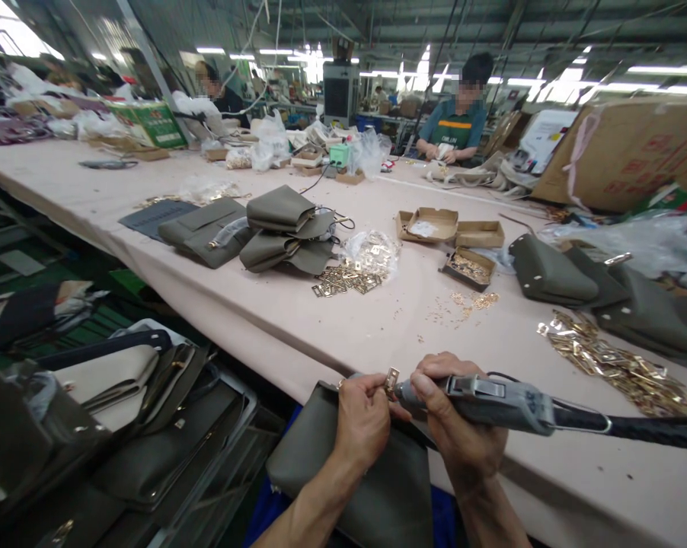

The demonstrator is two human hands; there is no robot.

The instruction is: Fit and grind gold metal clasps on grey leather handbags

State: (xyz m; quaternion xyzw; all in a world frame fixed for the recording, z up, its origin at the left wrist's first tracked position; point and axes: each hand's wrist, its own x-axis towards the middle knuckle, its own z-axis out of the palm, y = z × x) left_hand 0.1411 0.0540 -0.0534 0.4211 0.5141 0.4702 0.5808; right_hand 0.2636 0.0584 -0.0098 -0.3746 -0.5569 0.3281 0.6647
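My right hand (458, 411) is wrapped round a grey electric screwdriver (497, 401), whose cable runs off to the right. Its tip points left at a small gold rectangular metal plate (392, 379). Pinched fingers of my left hand (363, 418) hold that plate; whether a screw sits at the tip is hidden. Beneath both hands a dark olive bag (397, 487) lies across my lap, against the table's edge. On the table ahead are small gold screws (472, 303), loose and in a small open box (468, 268).
Gold plates lie in piles at the middle (346, 281) and right (618, 361). Stacked olive bag pieces (286, 228) stand left, more bag pieces (554, 270) right. Finished-looking bags (166, 426) fill a rack at lower left. A co-worker (455, 122) sits across the table.
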